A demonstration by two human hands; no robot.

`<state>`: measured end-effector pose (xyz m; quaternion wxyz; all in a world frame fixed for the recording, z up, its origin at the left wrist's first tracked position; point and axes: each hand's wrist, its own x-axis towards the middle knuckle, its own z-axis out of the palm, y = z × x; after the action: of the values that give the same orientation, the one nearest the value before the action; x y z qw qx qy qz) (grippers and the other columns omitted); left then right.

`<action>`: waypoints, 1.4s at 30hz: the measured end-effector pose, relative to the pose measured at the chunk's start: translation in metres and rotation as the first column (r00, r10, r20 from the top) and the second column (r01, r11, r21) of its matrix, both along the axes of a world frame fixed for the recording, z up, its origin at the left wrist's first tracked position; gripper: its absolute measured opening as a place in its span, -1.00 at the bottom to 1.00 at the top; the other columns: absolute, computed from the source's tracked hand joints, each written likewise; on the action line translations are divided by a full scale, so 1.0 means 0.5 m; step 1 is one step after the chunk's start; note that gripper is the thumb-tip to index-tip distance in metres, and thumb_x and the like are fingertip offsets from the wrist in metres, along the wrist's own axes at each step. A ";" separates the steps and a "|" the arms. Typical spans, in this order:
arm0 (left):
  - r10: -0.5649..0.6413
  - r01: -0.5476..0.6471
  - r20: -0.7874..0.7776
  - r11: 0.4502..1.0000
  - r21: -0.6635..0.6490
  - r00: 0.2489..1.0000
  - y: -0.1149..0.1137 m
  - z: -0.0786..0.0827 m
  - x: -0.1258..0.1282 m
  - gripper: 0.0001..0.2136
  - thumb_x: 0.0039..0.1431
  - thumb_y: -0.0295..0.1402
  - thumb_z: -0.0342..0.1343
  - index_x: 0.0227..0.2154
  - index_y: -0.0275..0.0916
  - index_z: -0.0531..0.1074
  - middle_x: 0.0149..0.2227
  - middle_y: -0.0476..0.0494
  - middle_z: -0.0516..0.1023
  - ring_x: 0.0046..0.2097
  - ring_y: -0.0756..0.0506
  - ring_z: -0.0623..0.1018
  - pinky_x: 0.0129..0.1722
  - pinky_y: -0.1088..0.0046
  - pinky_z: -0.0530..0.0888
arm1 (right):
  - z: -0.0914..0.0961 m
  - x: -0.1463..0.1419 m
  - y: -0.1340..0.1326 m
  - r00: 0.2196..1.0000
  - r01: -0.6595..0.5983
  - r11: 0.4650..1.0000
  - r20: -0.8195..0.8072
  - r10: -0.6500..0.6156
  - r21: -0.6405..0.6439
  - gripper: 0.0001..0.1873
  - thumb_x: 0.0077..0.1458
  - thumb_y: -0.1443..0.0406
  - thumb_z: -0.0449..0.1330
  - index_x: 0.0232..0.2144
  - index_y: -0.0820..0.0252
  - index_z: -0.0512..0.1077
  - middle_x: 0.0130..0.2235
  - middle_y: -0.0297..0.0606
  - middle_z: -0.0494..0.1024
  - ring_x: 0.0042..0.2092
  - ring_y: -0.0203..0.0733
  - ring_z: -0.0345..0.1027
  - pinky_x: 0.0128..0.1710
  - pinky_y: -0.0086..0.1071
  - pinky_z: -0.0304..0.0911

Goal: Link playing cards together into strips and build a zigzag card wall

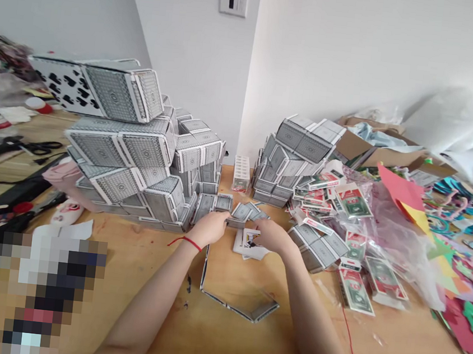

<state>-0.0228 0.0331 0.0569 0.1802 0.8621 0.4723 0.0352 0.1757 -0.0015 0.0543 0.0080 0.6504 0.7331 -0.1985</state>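
Observation:
My left hand [210, 228] and my right hand [270, 236] meet over the wooden table [220, 333], fingers curled and pinching folded playing cards [238, 222] held between them. A red string circles my left wrist. Under my right hand lies a small pile of face-up cards [250, 246]. In front of my arms a low outline of cards standing on edge [239, 307] rests on the table. A tall stack of cubes made from card backs [138, 150] rises at the left, and a smaller stack [293, 155] stands at the right.
Empty red-and-green card boxes [351, 251] and plastic wrap lie right of my hands. Coloured paper scraps [461, 251] cover the far right beside a cardboard box [375, 144]. Scissors [40, 148], a glue gun and clutter sit at the left. A wall corner stands behind.

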 end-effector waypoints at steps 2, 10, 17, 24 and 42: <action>0.010 -0.010 -0.003 1.000 -0.005 1.000 0.000 0.001 0.001 -0.77 0.09 -0.49 -0.14 -0.27 -0.25 0.39 -0.25 -0.24 0.53 -0.19 -0.15 0.50 -0.23 0.40 0.36 | -0.003 0.014 0.006 0.999 0.023 1.000 -0.049 -0.022 0.022 -0.76 -0.22 0.38 0.19 -0.37 0.22 0.40 -0.35 -0.25 0.49 -0.32 -0.22 0.33 -0.46 -0.49 0.08; 0.088 -0.053 0.339 0.992 -0.112 0.937 -0.004 -0.017 -0.016 -0.68 0.06 -0.47 -0.11 -0.11 -0.22 0.35 -0.06 -0.13 0.45 -0.05 -0.08 0.43 -0.04 0.43 0.31 | -0.002 0.056 0.009 0.973 0.088 0.984 -0.223 -0.052 0.155 -0.71 -0.05 0.22 0.06 -0.68 0.26 0.35 -0.66 -0.38 0.28 -0.55 -0.36 0.11 -0.58 -0.49 -0.10; 0.239 -0.077 0.578 0.954 -0.290 0.780 -0.020 -0.052 -0.022 -0.69 0.10 -0.40 -0.14 -0.12 -0.26 0.37 -0.06 -0.13 0.45 -0.03 -0.08 0.41 -0.01 0.37 0.30 | -0.009 0.058 0.009 0.934 0.051 0.991 -0.357 -0.002 0.126 -0.60 0.01 0.13 -0.05 -0.67 0.25 0.34 -0.67 -0.41 0.19 -0.57 -0.37 0.00 -0.57 -0.49 -0.10; 0.319 -0.194 0.614 0.945 -0.264 0.722 -0.031 -0.060 -0.010 -0.73 0.09 -0.34 -0.11 -0.25 -0.30 0.43 -0.21 -0.15 0.52 -0.17 -0.10 0.47 -0.13 0.36 0.37 | -0.003 0.058 -0.008 0.875 0.186 0.956 -0.480 -0.057 0.227 -0.58 0.03 0.08 -0.07 -0.61 0.26 0.35 -0.62 -0.38 0.25 -0.54 -0.34 0.07 -0.54 -0.49 -0.03; 0.341 -0.220 0.644 0.939 -0.264 0.685 -0.026 -0.059 -0.014 -0.72 0.10 -0.28 -0.08 -0.24 -0.27 0.45 -0.18 -0.13 0.53 -0.15 -0.11 0.47 -0.10 0.33 0.36 | -0.010 -0.011 -0.066 0.955 0.104 0.947 -0.297 -0.009 0.305 -0.70 0.14 0.24 -0.07 -0.21 0.11 0.43 -0.35 -0.27 0.55 -0.34 -0.21 0.40 -0.34 -0.47 0.17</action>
<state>-0.0298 0.0202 0.0274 0.4034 0.6878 0.5011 0.3363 0.1701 -0.0346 0.0495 -0.2103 0.6277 0.7295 -0.1722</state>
